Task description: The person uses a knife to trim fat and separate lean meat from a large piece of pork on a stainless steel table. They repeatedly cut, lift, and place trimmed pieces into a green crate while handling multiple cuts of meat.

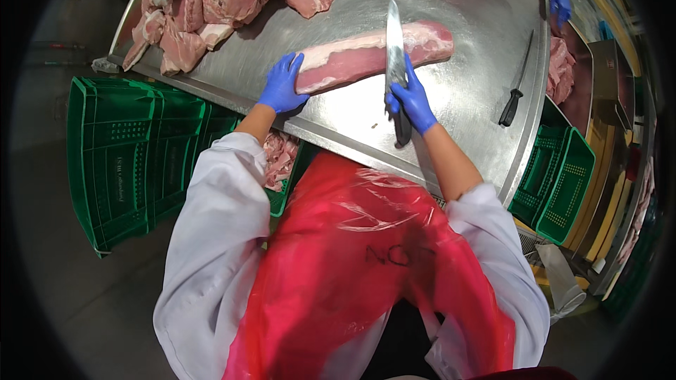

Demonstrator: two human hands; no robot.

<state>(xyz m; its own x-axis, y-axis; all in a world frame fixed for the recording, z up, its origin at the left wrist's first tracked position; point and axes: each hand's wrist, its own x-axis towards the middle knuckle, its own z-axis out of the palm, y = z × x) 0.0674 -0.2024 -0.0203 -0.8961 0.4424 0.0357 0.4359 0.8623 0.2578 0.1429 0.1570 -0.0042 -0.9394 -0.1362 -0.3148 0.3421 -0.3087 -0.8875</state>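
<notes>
A long pork loin (pixel 338 67), pink with a pale fat strip, lies across the steel table. At its left end my left hand (pixel 284 86), in a blue glove, has fingers and thumb bracketing the meat and touching it. My right hand (pixel 415 102), gloved in blue too, is closed round a large knife (pixel 395 42) by its black handle, with the index finger stretched along the blade's side. The blade points away from me and passes over the loin right of its middle; whether it touches the meat, I cannot tell.
Several meat pieces (pixel 211 0) are heaped at the far left of the table (pixel 338 119). A second knife (pixel 517 88) lies on the right. Green crates (pixel 141 155) stand left, another crate (pixel 556 179) right. Trimmings (pixel 280 158) sit below the edge. Another person's gloved hand (pixel 560 1) is far right.
</notes>
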